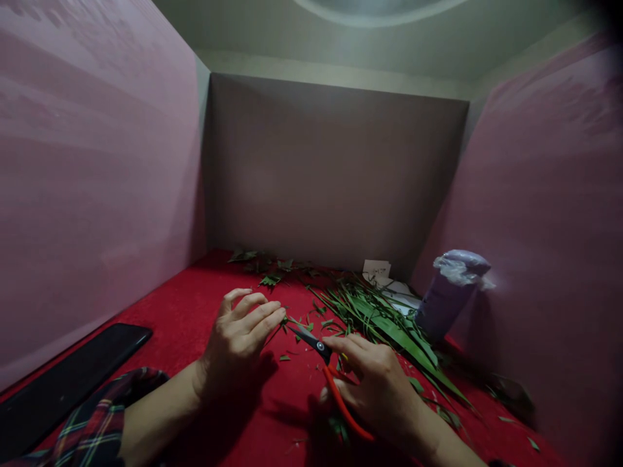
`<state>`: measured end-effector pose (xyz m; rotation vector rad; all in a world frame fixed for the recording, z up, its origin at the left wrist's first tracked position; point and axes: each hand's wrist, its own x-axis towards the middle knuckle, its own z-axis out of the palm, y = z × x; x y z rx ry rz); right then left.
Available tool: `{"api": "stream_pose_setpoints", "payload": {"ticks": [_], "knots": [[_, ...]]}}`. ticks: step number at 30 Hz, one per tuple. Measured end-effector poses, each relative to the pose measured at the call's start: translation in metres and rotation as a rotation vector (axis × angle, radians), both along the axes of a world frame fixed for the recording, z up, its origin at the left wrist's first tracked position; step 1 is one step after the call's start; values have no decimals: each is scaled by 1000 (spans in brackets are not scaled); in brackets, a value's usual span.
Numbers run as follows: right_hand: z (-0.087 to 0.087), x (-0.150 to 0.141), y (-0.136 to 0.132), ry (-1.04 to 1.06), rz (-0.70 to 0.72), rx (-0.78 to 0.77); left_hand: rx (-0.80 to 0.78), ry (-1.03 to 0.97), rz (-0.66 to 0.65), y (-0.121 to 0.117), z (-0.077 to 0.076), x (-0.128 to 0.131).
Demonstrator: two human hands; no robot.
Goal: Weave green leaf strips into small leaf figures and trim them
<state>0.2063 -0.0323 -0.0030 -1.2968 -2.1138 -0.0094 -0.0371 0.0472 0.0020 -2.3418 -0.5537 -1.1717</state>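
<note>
My right hand (377, 373) grips a pair of scissors (338, 392) with red handles and dark blades, which point left. Opposite the blade tips, my left hand (243, 327) is closed in a pinch at the fingertips. Between those fingertips is a piece of green leaf (284, 320), mostly hidden by the fingers. The scissor tips are close to this leaf; whether they touch it I cannot tell. Small green clippings (285, 357) lie scattered on the red cloth (189, 292) below and around both hands.
Long green leaves (377, 318) lie in a pile behind my right hand. A purple container (445, 295) with crumpled clear plastic stands at the right. White paper (376, 268) rests at the back, near more leaves (272, 279). A black flat object (82, 373) lies left. Pink walls (107, 162) flank the table.
</note>
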Motion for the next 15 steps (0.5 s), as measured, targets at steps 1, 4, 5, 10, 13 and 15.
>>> {"api": "stream_pose_setpoints", "payload": {"ticks": [1, 4, 5, 10, 13, 15], "knots": [[0, 0, 0, 5, 3, 9, 7, -3, 1, 0, 0, 0], [-1, 0, 0, 20, 16, 37, 12, 1, -4, 0, 0, 1], [-1, 0, 0, 25, 20, 46, 10, 2, -6, 0, 0, 1], [-2, -2, 0, 35, 25, 69, 9, 8, -6, -2, 2, 1], [-2, -3, 0, 37, 26, 86, 12, 3, -9, -4, 3, 2], [-1, -3, 0, 37, 27, 96, 12, 0, -10, -4, 4, 2]]}}
